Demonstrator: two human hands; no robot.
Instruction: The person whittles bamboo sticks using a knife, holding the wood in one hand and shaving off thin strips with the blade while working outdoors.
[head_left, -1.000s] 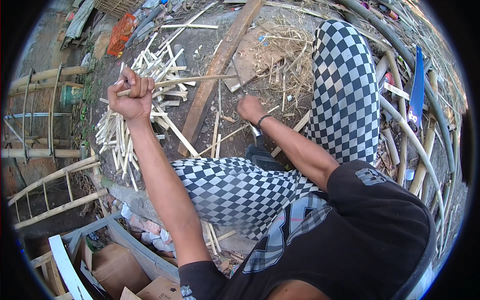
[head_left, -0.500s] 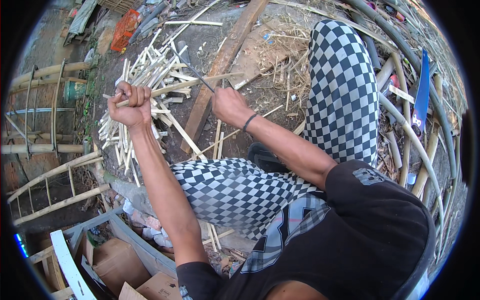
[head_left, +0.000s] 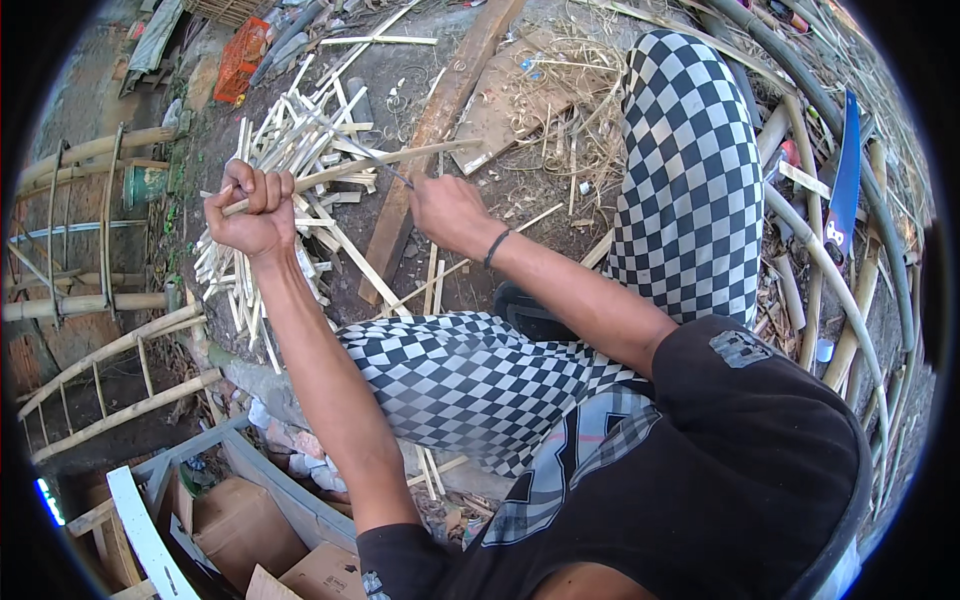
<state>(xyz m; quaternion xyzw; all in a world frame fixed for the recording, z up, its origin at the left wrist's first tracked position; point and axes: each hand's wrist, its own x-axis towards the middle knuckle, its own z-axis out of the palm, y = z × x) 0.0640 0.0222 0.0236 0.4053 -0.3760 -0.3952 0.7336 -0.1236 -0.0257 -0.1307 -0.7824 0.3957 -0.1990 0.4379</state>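
Observation:
My left hand (head_left: 250, 212) is closed in a fist around one end of a long, pale bamboo strip (head_left: 430, 150). The strip slants up to the right, its far end free above the ground. In my right hand (head_left: 450, 213) is a thin, dark-bladed knife (head_left: 399, 178), its handle hidden by the fingers. The blade points up and left and crosses the strip; whether its edge touches the strip I cannot tell. Beyond and below my left hand lies a loose heap of split bamboo sticks (head_left: 290, 150).
A brown wooden plank (head_left: 455, 95) lies under the strip, with a flat board (head_left: 510, 95) and curly shavings (head_left: 590, 85) beside it. Right of my checkered knee are a blue handsaw (head_left: 846, 190) and several bamboo poles. An orange crate (head_left: 242, 60) stands far left, cardboard boxes (head_left: 245, 525) lower left.
My right hand has shifted slightly left with the knife, and the blade now lies flatter across the bamboo strip. My left hand keeps its hold, moved a little left.

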